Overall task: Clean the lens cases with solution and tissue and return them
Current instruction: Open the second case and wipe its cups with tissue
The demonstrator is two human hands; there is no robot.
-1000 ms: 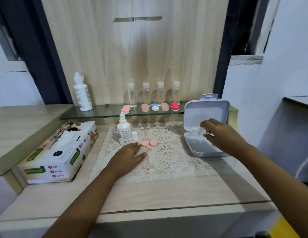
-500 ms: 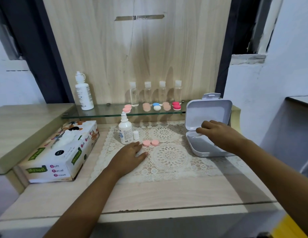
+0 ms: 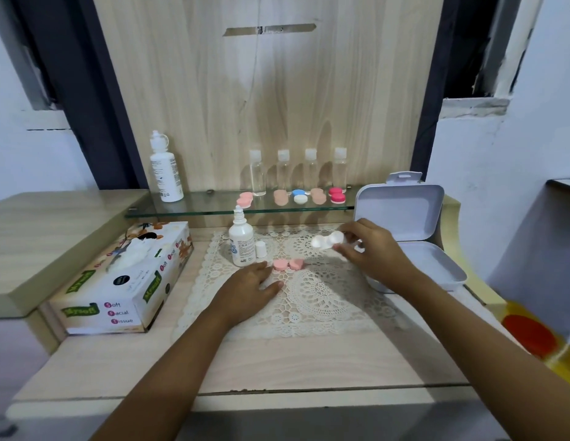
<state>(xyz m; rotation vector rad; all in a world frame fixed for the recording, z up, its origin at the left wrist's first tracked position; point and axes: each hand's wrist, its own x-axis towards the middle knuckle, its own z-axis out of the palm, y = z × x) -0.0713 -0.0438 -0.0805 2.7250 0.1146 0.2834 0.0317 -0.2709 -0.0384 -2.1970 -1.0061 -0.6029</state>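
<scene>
The right hand (image 3: 376,254) pinches a white lens case (image 3: 326,239); the left hand (image 3: 248,288), grip spread, rests flat beside a pink lens case (image 3: 288,264).

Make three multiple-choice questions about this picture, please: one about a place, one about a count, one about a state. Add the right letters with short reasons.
1. Where does the pink two-cup plastic lens case lie?
A. On the floor
B. On the cream lace mat, near the left hand's fingertips
C. Inside a drawer

2. How many small clear plastic bottles with white caps stand on the long glass shelf?
A. Two
B. Four
C. Six

3. What does the right hand do?
A. Lies flat on the mat
B. Hangs empty at the side
C. Holds a white two-cup lens case above the mat

Answers: 1 B, the case sits on the lace just past the fingertips; 2 B, four bottles stand in a row; 3 C, its fingers pinch the case in the air.
</scene>
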